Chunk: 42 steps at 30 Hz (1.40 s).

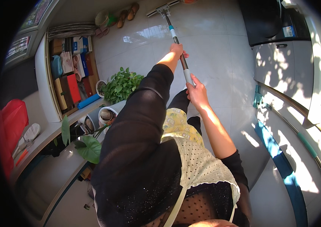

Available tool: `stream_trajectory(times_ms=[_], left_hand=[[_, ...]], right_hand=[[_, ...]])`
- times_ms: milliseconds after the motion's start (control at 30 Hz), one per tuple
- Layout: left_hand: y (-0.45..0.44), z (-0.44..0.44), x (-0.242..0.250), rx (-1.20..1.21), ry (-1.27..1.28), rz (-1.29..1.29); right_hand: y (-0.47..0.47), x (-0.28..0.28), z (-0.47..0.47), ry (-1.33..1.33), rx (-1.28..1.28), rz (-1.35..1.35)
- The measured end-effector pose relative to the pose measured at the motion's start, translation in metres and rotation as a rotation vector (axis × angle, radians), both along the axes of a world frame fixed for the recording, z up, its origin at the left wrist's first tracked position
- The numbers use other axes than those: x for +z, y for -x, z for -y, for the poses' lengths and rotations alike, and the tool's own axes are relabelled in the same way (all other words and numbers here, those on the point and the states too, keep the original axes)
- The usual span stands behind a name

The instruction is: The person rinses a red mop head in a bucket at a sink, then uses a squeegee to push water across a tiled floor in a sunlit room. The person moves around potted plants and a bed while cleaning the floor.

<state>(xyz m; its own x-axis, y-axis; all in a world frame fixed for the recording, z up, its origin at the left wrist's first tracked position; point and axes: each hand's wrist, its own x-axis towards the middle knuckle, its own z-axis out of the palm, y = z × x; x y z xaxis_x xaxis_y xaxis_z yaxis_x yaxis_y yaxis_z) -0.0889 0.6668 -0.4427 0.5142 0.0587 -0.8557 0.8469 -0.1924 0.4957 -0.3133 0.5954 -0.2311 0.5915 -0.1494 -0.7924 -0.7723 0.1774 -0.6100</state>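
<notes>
A mop with a long metal pole (183, 61) reaches away from me over the grey tiled floor (206, 56). Its wide flat head (163, 9) lies at the top of the view, near the far wall. My left hand (178, 50) wraps around the middle of the pole. Nearer my body, my right hand (197, 93) holds the light grey grip at the pole's end, thumb along it. Part of a reddish round thing (189, 1) shows just right of the mop head, cut off by the picture's edge.
Left stand a leafy potted plant (122, 85), a shelf of boxes (74, 88) and white pots (118, 107). Brown sandals (133, 11) and a bucket (102, 18) sit at the far wall. Right are a grey cabinet (279, 68), another pole (285, 122) and a blue strip (282, 167).
</notes>
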Motion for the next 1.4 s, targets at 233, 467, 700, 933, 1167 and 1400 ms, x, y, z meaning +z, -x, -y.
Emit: stream_trajectory(times_ms=[233,467,700,933,1167,1400], left_hand=[[0.091,-0.004,-0.061,-0.413,-0.28,-0.019],[0.351,-0.009,-0.056,-0.443,0.072,-0.256],[0.573,0.015,0.033,-0.75,-0.019,-0.753],[0.559,0.017,0.057,-0.149,0.165,-0.702],[0.282,-0.03,0.045,0.077,0.14,-0.327],[-0.046,-0.096,0.032,0.137,0.151,-0.007]], right_hand=[[0.114,-0.006,-0.007,0.08,0.099,0.029],[0.373,0.079,0.026,-0.06,-0.121,-0.113],[0.541,0.159,0.026,-0.063,-0.384,-0.34],[0.53,0.17,0.014,-0.055,-0.456,-0.326],[0.333,0.125,-0.029,-0.157,-0.329,-0.001],[-0.015,0.051,-0.123,-0.099,-0.203,0.072]])
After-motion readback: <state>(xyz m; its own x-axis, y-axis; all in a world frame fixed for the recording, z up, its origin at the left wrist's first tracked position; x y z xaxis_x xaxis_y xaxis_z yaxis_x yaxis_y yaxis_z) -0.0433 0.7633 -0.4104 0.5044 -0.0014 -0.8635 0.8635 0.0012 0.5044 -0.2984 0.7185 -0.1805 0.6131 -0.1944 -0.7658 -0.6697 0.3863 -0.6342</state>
